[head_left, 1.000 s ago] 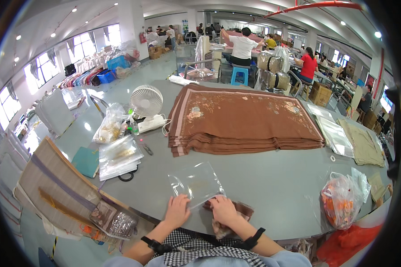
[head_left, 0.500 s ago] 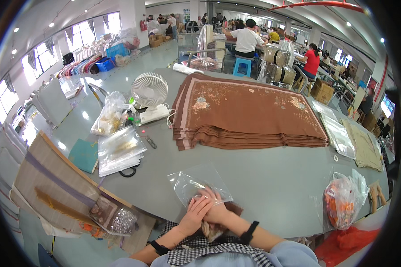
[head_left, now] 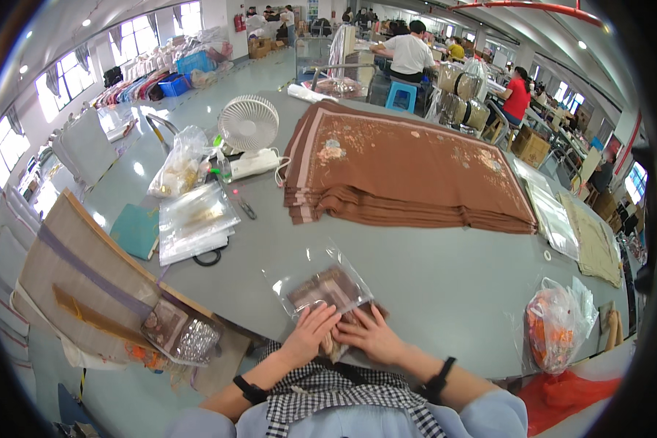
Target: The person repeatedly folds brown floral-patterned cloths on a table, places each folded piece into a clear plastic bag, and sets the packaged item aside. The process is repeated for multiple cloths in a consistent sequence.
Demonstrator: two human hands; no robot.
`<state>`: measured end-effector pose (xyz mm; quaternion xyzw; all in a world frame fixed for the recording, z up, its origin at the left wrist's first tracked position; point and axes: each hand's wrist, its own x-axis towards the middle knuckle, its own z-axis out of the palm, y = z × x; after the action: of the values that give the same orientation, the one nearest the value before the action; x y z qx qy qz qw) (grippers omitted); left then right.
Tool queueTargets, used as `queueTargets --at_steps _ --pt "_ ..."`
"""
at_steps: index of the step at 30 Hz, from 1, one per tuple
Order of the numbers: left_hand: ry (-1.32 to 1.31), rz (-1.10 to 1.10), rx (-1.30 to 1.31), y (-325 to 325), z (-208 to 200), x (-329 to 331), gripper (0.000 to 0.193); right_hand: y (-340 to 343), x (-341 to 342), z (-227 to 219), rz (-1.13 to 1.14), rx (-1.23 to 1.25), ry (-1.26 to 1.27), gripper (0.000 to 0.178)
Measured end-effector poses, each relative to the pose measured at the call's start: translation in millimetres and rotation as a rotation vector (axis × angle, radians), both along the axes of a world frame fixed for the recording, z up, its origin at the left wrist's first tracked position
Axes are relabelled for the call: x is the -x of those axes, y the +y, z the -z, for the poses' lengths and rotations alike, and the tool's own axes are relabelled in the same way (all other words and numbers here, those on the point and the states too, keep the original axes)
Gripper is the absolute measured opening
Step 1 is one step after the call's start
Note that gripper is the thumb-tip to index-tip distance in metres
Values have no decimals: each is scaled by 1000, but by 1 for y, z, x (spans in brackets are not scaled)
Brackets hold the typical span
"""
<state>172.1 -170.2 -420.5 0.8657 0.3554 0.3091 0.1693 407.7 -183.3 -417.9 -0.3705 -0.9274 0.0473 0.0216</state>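
Note:
A folded brown patterned cloth (head_left: pixel 328 286) lies at the near edge of the table, its far part inside a clear plastic bag (head_left: pixel 276 280). The near end of the cloth sticks out of the bag toward me. My left hand (head_left: pixel 308 339) rests on the left side of the bag and cloth, fingers stretched out and fairly flat. On the right side, my right hand (head_left: pixel 376 339) presses down with its fingers spread. Its thumb side is close to the left hand. What lies beneath both palms is hidden.
Beyond my hands lies a stack of brown floral cloths (head_left: pixel 416 175). At left are clear bags (head_left: pixel 193 223), small snips (head_left: pixel 247 209), a teal booklet (head_left: pixel 135 230) and a white fan (head_left: pixel 248 123). A bag of orange items (head_left: pixel 551 328) stands at right, below flat clear packets (head_left: pixel 551 212).
The cloth has gone farther into the bag, and its pattern now shows through the plastic. My hands, overlapping before, have moved apart to either side. The view has shifted slightly.

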Motion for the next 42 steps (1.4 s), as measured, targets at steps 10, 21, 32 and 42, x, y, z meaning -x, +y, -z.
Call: queueTargets --at_steps 10,21,32,42 --pt "254 139 70 -47 19 -32 53 -19 15 -8 82 154 647 43" --pt "393 556 497 -18 -35 -16 55 34 59 0 189 54 97 59" --pt "458 12 250 91 -1 -4 69 18 68 2 40 99 105 58" --pt "538 -198 3 86 16 -1 65 -3 58 5 236 94 -28 69"
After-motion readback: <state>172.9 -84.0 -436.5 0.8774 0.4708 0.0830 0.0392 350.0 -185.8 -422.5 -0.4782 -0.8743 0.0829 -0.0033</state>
